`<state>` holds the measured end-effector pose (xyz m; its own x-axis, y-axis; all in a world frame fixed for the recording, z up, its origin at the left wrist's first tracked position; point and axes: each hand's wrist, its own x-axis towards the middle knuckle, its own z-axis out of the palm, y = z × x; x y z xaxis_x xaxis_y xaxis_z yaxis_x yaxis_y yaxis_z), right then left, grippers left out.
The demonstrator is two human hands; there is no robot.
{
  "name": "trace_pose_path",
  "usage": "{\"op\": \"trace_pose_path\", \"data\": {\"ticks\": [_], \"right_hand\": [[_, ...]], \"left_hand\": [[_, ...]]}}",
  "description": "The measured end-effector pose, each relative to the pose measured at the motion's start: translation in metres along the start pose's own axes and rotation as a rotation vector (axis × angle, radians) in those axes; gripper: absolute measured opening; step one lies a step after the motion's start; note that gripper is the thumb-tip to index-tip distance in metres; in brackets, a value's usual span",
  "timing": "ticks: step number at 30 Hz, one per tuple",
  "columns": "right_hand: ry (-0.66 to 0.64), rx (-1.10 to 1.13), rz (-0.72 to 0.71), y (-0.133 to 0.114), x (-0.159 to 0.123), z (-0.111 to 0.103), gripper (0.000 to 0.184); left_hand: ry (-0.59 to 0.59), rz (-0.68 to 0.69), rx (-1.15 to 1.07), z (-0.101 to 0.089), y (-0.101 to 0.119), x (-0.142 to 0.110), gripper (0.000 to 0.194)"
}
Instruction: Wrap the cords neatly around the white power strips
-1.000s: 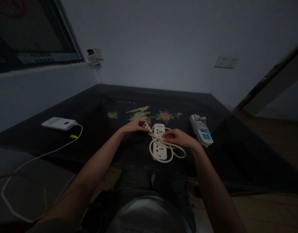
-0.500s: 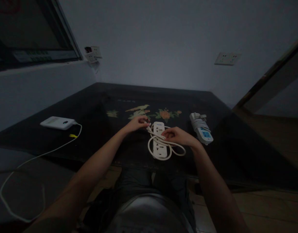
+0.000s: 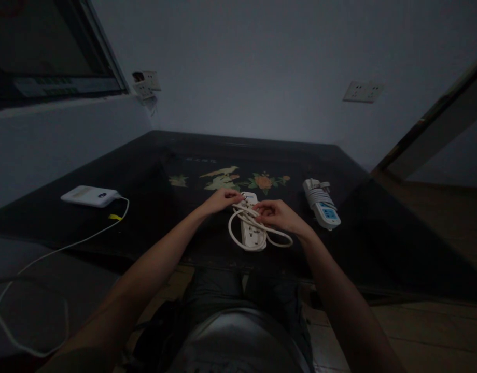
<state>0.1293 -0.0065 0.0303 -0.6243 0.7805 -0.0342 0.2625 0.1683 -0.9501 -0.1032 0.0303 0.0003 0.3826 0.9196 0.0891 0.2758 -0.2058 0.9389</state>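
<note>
- Hands: left hand [image 3: 223,199] pinching what looks like the plug end of the white cord [image 3: 244,209], plug itself hidden; right hand [image 3: 278,215] gripping crossed strands of that cord, presumably to keep the loops gathered.
- Far left: white power-bank-like device [image 3: 89,196] lying flat, thin white cable [image 3: 127,204] running from one end and over the edge of the surface [image 3: 320,155], yellow tag [image 3: 114,217] just beside.
- Centre: white power strip [image 3: 246,235] under the loops, near the front edge, probably for easy reach.
- Right: blue-faced power strip [image 3: 326,214], wrapped in its own grey-white cord [image 3: 318,195], likely for compactness.
</note>
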Motion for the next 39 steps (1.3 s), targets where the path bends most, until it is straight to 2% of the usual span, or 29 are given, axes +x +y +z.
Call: {"op": "trace_pose_path", "data": {"ticks": [4,10,17,22,27,34,39], "right_hand": [[0.032,-0.041,-0.064,0.002,0.003,0.005,0.029],[0.126,-0.151,-0.133,0.009,0.008,0.011,0.030],[0.235,-0.325,-0.207,0.012,0.009,0.011,0.030],[0.321,-0.462,-0.242,0.013,0.010,0.008,0.028],[0.358,-0.454,-0.232,0.014,0.011,0.007,0.028],[0.414,-0.469,-0.243,0.011,0.010,0.008,0.027],[0.440,-0.501,-0.290,0.008,0.009,0.010,0.024]], "left_hand": [[-0.045,0.039,0.051,-0.001,0.001,-0.001,0.032],[-0.088,0.079,0.077,0.003,0.007,-0.002,0.027],[-0.034,0.095,0.107,0.005,0.013,-0.006,0.030],[-0.096,0.113,0.181,0.006,0.016,-0.009,0.035],[-0.153,0.142,0.188,0.005,0.019,-0.010,0.039],[-0.121,0.142,0.140,0.006,0.013,-0.007,0.044],[-0.062,0.137,0.125,0.013,0.002,-0.002,0.036]]}}
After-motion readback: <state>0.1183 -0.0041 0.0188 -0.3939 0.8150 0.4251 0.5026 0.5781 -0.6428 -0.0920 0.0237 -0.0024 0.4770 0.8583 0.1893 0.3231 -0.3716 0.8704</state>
